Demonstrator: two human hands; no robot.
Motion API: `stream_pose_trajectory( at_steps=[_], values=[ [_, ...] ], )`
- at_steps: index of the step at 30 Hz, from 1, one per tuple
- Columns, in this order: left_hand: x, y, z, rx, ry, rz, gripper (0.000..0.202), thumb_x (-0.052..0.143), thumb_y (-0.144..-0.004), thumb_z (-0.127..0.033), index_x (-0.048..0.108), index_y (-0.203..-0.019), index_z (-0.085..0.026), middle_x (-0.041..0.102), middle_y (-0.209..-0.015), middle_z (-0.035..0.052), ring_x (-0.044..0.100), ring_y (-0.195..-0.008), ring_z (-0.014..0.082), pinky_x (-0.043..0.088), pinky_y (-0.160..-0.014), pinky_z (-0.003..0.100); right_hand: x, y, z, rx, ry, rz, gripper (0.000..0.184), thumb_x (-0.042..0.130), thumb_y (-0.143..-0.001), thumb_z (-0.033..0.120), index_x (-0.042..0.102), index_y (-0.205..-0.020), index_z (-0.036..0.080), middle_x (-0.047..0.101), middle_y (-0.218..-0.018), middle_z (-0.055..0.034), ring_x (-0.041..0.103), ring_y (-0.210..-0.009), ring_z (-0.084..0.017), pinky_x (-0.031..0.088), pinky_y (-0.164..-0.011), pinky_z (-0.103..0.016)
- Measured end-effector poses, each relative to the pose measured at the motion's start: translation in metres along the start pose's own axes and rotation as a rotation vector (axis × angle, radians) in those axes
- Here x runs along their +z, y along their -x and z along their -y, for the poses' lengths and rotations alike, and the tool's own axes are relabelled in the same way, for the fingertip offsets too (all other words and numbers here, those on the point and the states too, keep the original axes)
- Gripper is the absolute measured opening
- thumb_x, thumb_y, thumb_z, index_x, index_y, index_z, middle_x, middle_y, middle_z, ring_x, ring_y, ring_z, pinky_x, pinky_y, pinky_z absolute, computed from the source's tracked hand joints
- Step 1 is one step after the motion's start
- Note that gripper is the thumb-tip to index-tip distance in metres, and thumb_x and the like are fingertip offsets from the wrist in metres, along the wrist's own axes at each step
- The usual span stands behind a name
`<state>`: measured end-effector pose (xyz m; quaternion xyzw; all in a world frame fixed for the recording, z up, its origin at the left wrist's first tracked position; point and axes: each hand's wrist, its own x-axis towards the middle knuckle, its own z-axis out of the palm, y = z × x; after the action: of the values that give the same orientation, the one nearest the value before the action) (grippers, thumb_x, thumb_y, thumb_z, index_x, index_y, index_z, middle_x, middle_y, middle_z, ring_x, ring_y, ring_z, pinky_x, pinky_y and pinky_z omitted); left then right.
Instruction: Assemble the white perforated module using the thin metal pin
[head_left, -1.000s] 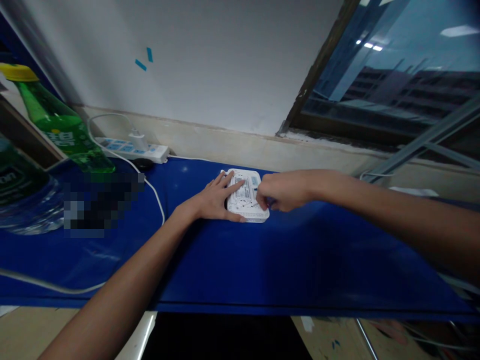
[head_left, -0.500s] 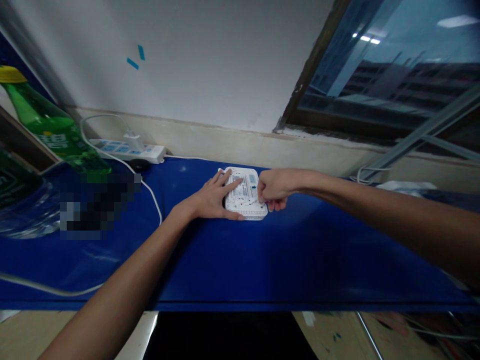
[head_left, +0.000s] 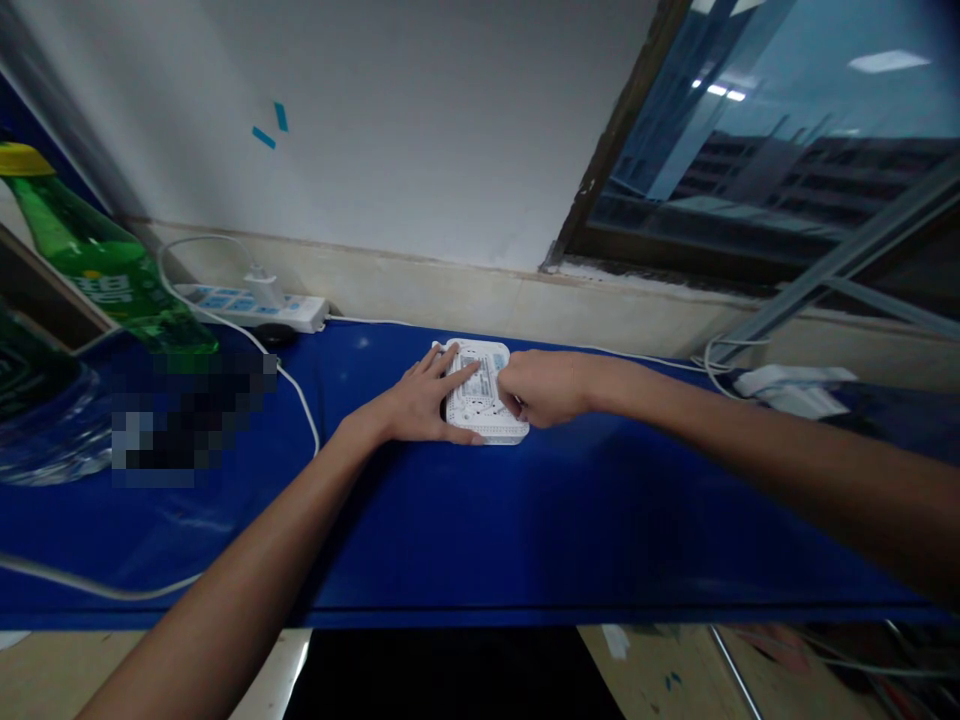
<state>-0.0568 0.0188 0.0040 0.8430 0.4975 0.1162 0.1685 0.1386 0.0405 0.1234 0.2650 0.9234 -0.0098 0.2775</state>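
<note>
A small white plastic device, probably a router or similar box lying underside up with a printed label and rows of vent holes showing, sits flat on the blue table top, near its far edge and roughly in the middle of the view. The left hand lies open on it, palm down and fingers spread, with the fingertips on the label and the thumb along the near edge, pinning it to the table. The right hand is closed, its fingers curled into a loose fist that touches the right side of the device. It may be pinching a small tool or part, but at this size I cannot tell.

As far as the view shows, the casing is in one piece. No cover, screw or other loose part lies beside it, so any opening or fitting looks barely begun.

A white cable curves past the left wrist toward a white power strip against the wall. A green plastic bottle stands at far left. A white adapter with a coiled lead rests at the right below the window.
</note>
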Motion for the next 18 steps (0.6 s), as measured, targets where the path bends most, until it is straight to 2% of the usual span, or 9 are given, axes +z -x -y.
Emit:
stream_pose_trajectory(
  at_steps=[2,4,7,10,14,16,18],
  values=[
    [0.0,0.0,0.0,-0.007,0.002,0.004,0.123,0.062,-0.064,-0.09,0.012,-0.161,-0.032,-0.01,-0.167,0.0097,-0.009,-0.152,0.0446,0.013,-0.12,0.065,-0.007,-0.007,0.004,0.212,-0.102,0.08,0.021,0.064,-0.072,0.01,0.075,-0.09,0.007,0.074,-0.083,-0.0152,0.066,-0.075,-0.024,0.042,-0.061,-0.031],
    [0.0,-0.001,0.0,-0.013,0.003,0.008,0.124,0.062,-0.064,-0.09,0.012,-0.161,-0.032,-0.01,-0.168,0.0094,-0.009,-0.152,0.0445,0.013,-0.12,0.065,-0.011,-0.012,0.005,0.335,-0.176,0.147,0.022,0.063,-0.073,0.01,0.074,-0.09,0.003,0.073,-0.077,-0.015,0.065,-0.065,-0.021,0.044,-0.057,-0.03],
    [0.0,-0.002,0.0,-0.01,-0.007,-0.002,0.124,0.062,-0.064,-0.09,0.013,-0.161,-0.031,-0.01,-0.167,0.0104,-0.008,-0.152,0.0444,0.013,-0.12,0.064,-0.009,-0.008,0.001,0.372,-0.284,0.215,0.022,0.058,-0.081,0.014,0.074,-0.095,0.006,0.074,-0.077,-0.0112,0.063,-0.058,-0.016,0.046,-0.055,-0.027],
    [0.0,-0.002,-0.001,-0.009,-0.017,0.0,0.124,0.061,-0.064,-0.09,0.014,-0.161,-0.028,-0.008,-0.167,0.012,-0.008,-0.152,0.0439,0.012,-0.122,0.063,-0.004,0.004,-0.005,0.275,-0.306,0.189,0.024,0.059,-0.085,0.018,0.074,-0.102,0.011,0.075,-0.082,-0.0083,0.065,-0.063,-0.015,0.046,-0.059,-0.026],
    [-0.001,-0.001,-0.002,0.002,-0.018,0.001,0.122,0.061,-0.066,-0.089,0.015,-0.161,-0.028,-0.008,-0.167,0.0122,-0.008,-0.152,0.0442,0.011,-0.121,0.063,0.001,0.015,-0.004,-0.064,0.076,-0.013,0.024,0.066,-0.077,0.012,0.076,-0.099,0.015,0.075,-0.089,-0.011,0.066,-0.078,-0.022,0.042,-0.066,-0.031],
    [0.0,-0.001,-0.002,0.005,-0.017,-0.006,0.122,0.062,-0.066,-0.089,0.015,-0.161,-0.028,-0.008,-0.167,0.0121,-0.008,-0.152,0.0446,0.012,-0.121,0.064,0.003,0.018,-0.001,-0.132,0.209,-0.019,0.022,0.065,-0.077,0.009,0.076,-0.096,0.014,0.074,-0.088,-0.0118,0.066,-0.081,-0.023,0.042,-0.069,-0.033],
    [0.0,-0.001,-0.001,0.001,-0.02,-0.007,0.122,0.062,-0.066,-0.089,0.015,-0.161,-0.028,-0.008,-0.167,0.0118,-0.008,-0.152,0.045,0.012,-0.121,0.064,0.006,0.018,0.001,-0.149,0.241,-0.01,0.021,0.063,-0.078,0.005,0.075,-0.094,0.013,0.074,-0.088,-0.0123,0.066,-0.083,-0.023,0.042,-0.072,-0.033]
  ],
)
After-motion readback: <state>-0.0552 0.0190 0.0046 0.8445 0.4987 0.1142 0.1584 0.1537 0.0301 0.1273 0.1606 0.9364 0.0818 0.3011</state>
